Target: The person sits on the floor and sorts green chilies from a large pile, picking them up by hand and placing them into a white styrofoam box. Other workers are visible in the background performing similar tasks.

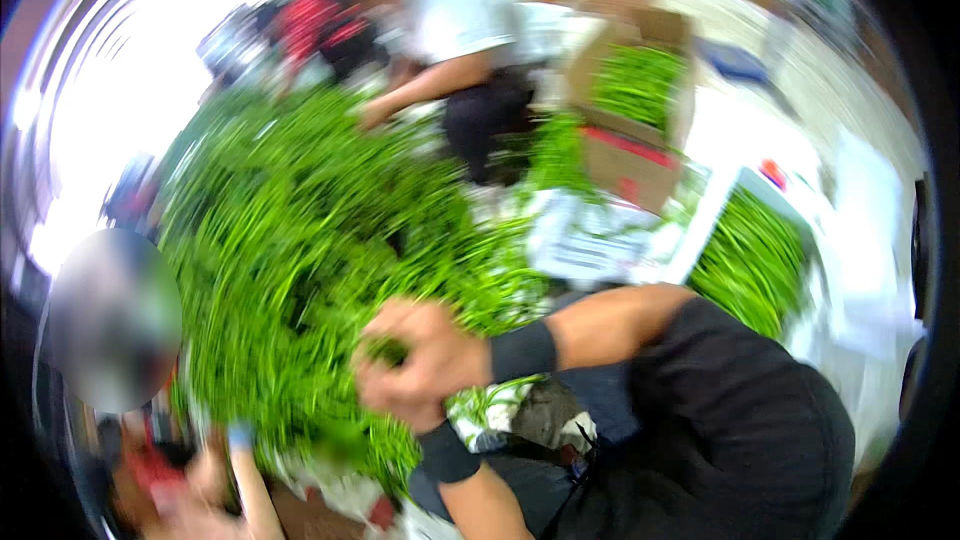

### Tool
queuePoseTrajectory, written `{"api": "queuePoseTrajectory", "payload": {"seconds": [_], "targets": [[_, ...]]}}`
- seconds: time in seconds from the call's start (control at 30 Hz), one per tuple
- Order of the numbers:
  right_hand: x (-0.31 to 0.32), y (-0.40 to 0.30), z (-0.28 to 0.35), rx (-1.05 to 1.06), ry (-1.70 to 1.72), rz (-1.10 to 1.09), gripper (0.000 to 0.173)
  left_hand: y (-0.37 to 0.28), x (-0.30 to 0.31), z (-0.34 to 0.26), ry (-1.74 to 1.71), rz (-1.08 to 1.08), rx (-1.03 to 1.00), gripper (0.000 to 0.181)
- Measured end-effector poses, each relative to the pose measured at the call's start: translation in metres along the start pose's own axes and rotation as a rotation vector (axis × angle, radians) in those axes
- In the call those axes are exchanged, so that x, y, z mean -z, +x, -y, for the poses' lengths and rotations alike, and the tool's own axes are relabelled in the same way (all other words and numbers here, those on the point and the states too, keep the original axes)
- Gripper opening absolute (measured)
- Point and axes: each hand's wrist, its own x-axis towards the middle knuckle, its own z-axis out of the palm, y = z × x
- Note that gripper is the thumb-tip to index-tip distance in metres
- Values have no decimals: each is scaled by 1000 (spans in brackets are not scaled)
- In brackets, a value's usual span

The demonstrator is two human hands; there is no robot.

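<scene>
My right hand point(424, 341) and my left hand point(401, 394) are close together over the front edge of a large heap of long green stems point(300, 240). Both wrists wear black wristbands. A small dark-green bunch of stems point(387, 351) shows within the curled fingers of my right hand. My left hand is just below it, its fingers blurred and partly covered, so its grip is unclear. Loose stems lie around both hands and reach toward my knees.
Across the heap, a person in a white shirt point(457, 4) reaches into the stems. Another person's arm point(255, 491) is at lower left. Cardboard box point(626, 169) and white foam box point(709, 225) hold stems. Printed white bag point(581, 240) lies nearby.
</scene>
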Motion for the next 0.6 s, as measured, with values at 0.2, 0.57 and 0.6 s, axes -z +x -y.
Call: {"api": "queuePoseTrajectory", "payload": {"seconds": [0.2, 0.57, 0.6], "targets": [[-13, -20, 26, -148, -225, 24, 37, -16, -14, -20, -167, -175, 18, 30], [21, -17, 53, -40, 83, -284, 29, 3, -35, -79, -465, -355, 37, 30], [33, -19, 60, -48, 37, -348, 29, 5, -41, -88, -503, -371, 29, 30]]}}
